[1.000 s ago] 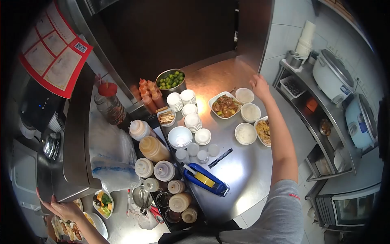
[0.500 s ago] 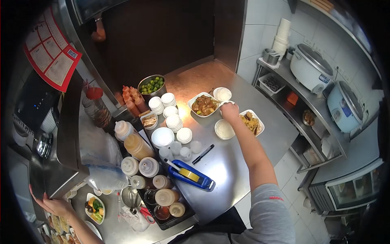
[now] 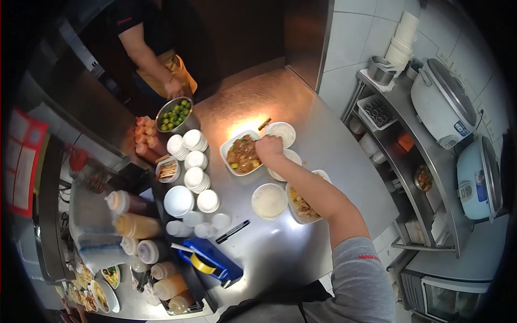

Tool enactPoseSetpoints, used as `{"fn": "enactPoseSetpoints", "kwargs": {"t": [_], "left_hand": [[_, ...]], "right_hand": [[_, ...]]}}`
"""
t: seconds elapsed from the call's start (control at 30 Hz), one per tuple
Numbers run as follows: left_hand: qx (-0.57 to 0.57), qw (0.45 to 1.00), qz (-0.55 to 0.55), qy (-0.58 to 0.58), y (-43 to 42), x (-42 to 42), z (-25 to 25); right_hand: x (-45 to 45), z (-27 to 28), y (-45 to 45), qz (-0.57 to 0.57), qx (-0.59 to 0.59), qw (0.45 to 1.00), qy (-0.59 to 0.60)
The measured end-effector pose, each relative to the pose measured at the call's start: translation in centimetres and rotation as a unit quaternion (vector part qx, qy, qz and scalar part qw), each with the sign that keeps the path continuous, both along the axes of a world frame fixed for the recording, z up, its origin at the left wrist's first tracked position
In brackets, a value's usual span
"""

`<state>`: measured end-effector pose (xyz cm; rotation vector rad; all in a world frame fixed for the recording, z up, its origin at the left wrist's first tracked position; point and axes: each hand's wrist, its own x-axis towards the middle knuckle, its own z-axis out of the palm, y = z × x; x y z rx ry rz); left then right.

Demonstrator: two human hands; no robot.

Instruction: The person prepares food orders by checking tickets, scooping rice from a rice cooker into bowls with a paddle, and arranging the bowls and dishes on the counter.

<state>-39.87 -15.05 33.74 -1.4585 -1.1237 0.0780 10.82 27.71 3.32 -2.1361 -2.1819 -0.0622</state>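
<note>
My right hand [image 3: 269,149] is closed at the right rim of a white dish of meat stew [image 3: 243,154], its fingertips partly hidden. Around it are bowls of rice: one [image 3: 281,134] just behind, another [image 3: 285,164] partly under my wrist, and a third [image 3: 269,201] nearer me. Under my forearm lies a dish of yellowish food [image 3: 303,204]. At the lower left edge, my left hand [image 3: 70,316] shows only in part and dark, near several plates of food [image 3: 101,295]; its fingers cannot be made out clearly.
A co-worker [image 3: 156,51] stands across the counter, a hand at the pot of green fruit [image 3: 175,115]. Left of the dishes are stacked white cups [image 3: 195,141], sauce bottles [image 3: 137,226], a marker [image 3: 232,232] and a blue tape dispenser [image 3: 210,261]. Rice cookers [image 3: 444,102] stand at right.
My right hand has moved from the far rice bowls to the stew dish. My left hand has dropped to the lower edge. The co-worker has come into view, and the camera has shifted.
</note>
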Motion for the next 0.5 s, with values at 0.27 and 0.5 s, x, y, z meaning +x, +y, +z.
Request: {"fn": "enactPoseSetpoints", "kwargs": {"t": [0.27,0.5], "left_hand": [[-0.245,0.722,-0.318,-0.563,18.6,28.7,-12.6],[-0.233,-0.072,-0.268,-0.932,32.6,41.7,-21.2]], "right_hand": [[5.7,7.0,3.3,0.124,-0.070,0.976,0.164],[6.2,10.2,2.3,0.389,-0.187,0.742,0.513]]}}
